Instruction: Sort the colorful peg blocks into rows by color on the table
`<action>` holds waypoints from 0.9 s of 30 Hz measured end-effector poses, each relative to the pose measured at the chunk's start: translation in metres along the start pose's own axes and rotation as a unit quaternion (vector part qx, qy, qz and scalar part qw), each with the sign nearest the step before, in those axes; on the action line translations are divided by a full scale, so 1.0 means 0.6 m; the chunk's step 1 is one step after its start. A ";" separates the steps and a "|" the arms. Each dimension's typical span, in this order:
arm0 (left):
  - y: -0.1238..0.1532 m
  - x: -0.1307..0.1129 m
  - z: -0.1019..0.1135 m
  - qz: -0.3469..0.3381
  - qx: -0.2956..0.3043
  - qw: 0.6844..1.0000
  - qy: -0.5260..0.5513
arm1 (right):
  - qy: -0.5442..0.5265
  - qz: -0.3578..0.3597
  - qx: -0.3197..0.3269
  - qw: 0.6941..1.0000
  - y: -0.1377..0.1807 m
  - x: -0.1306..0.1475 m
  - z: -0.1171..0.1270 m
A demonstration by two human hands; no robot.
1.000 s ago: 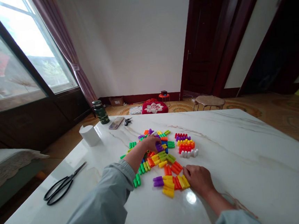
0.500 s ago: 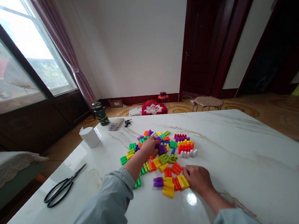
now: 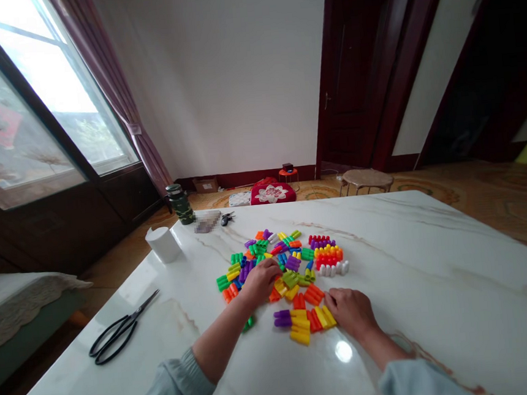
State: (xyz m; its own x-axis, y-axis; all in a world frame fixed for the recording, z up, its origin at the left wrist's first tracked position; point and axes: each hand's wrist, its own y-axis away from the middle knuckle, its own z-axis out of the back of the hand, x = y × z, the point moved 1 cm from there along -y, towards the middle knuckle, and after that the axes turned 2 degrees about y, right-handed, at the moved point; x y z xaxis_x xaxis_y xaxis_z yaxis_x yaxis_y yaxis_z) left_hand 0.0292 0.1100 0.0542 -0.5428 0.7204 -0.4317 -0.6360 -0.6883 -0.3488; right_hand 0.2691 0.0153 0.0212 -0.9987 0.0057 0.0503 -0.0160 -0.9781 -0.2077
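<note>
A loose pile of bright plastic building blocks, made of bullet-shaped tubes joined side by side, lies mid-table. My left hand reaches into the pile's near side, fingers curled down beside yellow-green blocks; what its fingertips hold, if anything, is hidden. Closer to me, purple, yellow and red blocks form a joined group. My right hand rests on the table at the right end of this group, its fingers folded in near the yellow block and an orange block. Whatever lies inside those fingers cannot be seen.
Rows of red, yellow and white blocks stand at the pile's right. Long black-handled scissors lie at left. Behind them are a white paper roll, a camouflage flask and small dark pliers. A stool stands beyond the table.
My left hand has drawn back toward me and slightly left, uncovering the purple block and others in the pile's middle. My right hand stays almost in place. The view has shifted slightly.
</note>
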 end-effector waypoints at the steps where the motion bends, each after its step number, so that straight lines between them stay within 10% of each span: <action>1: 0.010 -0.005 -0.001 -0.002 -0.005 1.000 0.012 | 0.000 0.000 0.000 1.000 0.000 0.000 0.001; 12: 0.028 -0.043 0.013 0.040 0.008 0.998 -0.046 | -0.012 0.001 -0.009 1.000 0.001 0.001 0.000; 27: -0.177 0.008 -0.019 0.036 0.151 0.979 -0.131 | -0.022 -0.007 0.012 1.000 0.001 0.002 0.006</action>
State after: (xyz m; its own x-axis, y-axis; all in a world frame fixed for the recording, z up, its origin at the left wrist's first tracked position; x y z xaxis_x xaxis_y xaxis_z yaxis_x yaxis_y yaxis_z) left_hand 0.1002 0.1858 0.0797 -0.6894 0.6953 -0.2032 -0.7026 -0.7101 -0.0462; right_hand 0.2678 0.0142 0.0247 -0.9954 0.0110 0.0955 -0.0284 -0.9827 -0.1830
